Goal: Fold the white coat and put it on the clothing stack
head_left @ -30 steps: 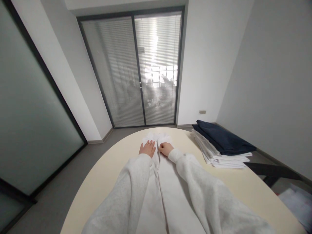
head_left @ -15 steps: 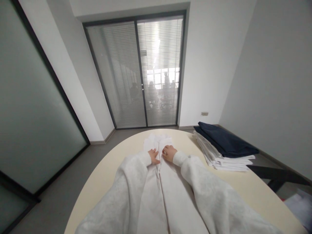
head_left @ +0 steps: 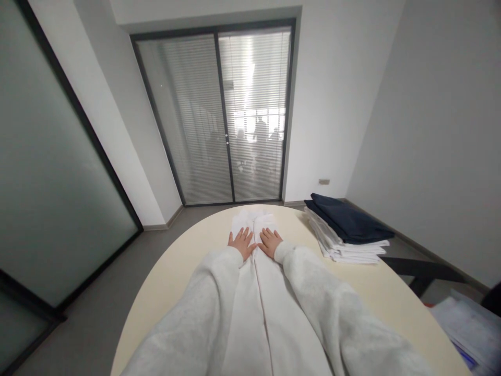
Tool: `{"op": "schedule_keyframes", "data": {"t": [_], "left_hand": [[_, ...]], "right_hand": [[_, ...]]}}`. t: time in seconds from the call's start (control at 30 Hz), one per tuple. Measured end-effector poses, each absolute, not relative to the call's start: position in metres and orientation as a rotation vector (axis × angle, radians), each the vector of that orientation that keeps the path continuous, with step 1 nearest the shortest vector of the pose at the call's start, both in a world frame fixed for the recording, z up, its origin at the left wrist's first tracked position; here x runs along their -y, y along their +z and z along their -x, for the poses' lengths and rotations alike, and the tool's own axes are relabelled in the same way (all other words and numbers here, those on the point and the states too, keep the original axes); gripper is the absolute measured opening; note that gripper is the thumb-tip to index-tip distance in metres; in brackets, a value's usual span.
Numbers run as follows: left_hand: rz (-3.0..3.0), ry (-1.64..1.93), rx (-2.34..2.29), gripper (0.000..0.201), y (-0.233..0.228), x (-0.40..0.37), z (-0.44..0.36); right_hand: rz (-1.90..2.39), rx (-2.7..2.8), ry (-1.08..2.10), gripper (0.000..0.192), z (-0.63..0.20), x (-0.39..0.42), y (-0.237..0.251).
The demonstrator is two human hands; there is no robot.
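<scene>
White garment (head_left: pixel 258 292) lies lengthwise down the middle of the cream worktop (head_left: pixel 176 271), running from the near edge out toward 12 o'clock, its centre seam or zip line closed and straight. Left hand (head_left: pixel 242 242) and right hand (head_left: pixel 269 241) rest flat on it side by side near the far end, fingers (head_left: pixel 239 235) spread and released, grasping nothing, palms down either side of the seam. Judgement: garment is laid out and being smoothed; no fold across its length shows yet, so folding remains. At 2 o'clock, a stack of folded white cloths (head_left: pixel 344 249) topped by a dark navy one (head_left: pixel 348 222), apart from the hands.
</scene>
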State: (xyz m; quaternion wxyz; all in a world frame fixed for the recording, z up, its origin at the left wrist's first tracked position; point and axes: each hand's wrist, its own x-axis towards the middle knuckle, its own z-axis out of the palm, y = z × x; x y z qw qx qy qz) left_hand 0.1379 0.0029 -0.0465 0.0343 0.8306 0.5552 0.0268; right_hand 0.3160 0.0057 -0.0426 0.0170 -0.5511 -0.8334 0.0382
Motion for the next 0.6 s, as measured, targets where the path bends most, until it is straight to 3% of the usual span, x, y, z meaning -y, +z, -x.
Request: {"op": "schedule_keyframes", "data": {"t": [0.13,0.23,0.4,0.6], "left_hand": [[-2.462,-0.112,-1.578,0.065,-0.036,0.004,-0.131],[-2.411,-0.184,-1.553,0.069,-0.039,0.008,-0.131],[-2.444,0.062,-1.693,0.064,-0.058,0.012,-0.14],[-2.411,0.288,-1.733,0.059,-0.064,-0.005,-0.128]], "right_hand": [[1.761,2.622,0.336,0.076,-0.324,0.02,-0.04],[1.744,2.622,0.31,0.086,-0.324,0.038,-0.047],[1.728,2.545,0.11,0.082,-0.318,0.037,-0.058],[1.592,2.51,0.175,0.076,-0.329,0.011,-0.064]]}}
